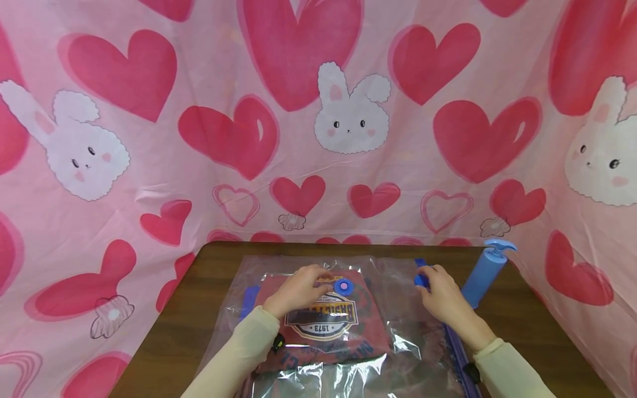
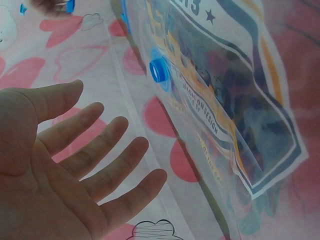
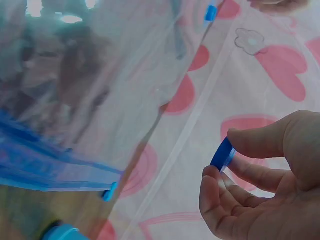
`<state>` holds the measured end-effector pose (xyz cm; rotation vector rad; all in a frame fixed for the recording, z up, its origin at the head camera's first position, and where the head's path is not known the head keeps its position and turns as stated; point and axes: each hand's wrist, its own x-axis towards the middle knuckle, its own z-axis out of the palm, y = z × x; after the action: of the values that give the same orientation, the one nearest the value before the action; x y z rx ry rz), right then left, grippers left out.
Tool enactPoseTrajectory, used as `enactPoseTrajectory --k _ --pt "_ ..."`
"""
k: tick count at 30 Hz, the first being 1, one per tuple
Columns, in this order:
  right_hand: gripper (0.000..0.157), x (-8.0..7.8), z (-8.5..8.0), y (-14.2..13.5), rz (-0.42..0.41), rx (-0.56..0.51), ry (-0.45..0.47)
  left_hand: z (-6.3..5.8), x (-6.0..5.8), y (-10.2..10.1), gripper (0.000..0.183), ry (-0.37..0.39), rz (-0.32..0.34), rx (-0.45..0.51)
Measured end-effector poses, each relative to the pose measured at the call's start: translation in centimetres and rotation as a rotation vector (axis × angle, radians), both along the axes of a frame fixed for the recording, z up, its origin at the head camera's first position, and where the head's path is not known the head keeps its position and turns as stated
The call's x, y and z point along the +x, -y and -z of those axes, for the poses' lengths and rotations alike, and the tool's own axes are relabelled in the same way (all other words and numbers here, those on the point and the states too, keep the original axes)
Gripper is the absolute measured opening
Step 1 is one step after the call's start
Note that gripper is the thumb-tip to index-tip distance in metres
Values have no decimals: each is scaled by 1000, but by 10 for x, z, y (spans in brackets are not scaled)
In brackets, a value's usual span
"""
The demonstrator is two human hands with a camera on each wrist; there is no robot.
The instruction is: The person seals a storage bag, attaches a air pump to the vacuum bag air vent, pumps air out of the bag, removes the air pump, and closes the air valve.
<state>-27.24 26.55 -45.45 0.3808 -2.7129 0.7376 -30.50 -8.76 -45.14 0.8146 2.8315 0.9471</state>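
A clear plastic storage bag [image 1: 413,309] lies on the table with a folded red printed garment [image 1: 370,331] inside it. On the bag's upper face is a round blue valve [image 1: 344,286], uncovered, with a pale pink centre; its raised collar shows in the left wrist view. My left hand [image 1: 304,290] hovers beside the valve, fingers spread and loosely bent, holding nothing. Over the bag's right side, my right hand [image 1: 443,293] pinches a small round blue cap [image 3: 223,154] between thumb and fingertips, clear of the bag.
A blue hand pump [image 1: 483,279] stands upright at the right, just beyond my right hand. Along the bag's right edge runs a blue zip strip [image 3: 60,175] with a small blue slider [image 3: 109,192]. A pink heart-and-rabbit curtain [image 1: 298,149] surrounds the brown wooden table [image 1: 169,326].
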Motion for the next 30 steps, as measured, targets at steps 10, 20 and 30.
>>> enactPoseTrajectory --k 10,20,30 --pt "34 -14 -15 16 -55 -4 -21 -2 -4 0 33 -5 -12 -33" --pt "30 -30 -22 43 -163 -4 23 3 -6 -6 32 -4 0 -71" --pt "28 -50 -23 77 -228 -43 142 11 -8 -10 30 -46 11 -145"
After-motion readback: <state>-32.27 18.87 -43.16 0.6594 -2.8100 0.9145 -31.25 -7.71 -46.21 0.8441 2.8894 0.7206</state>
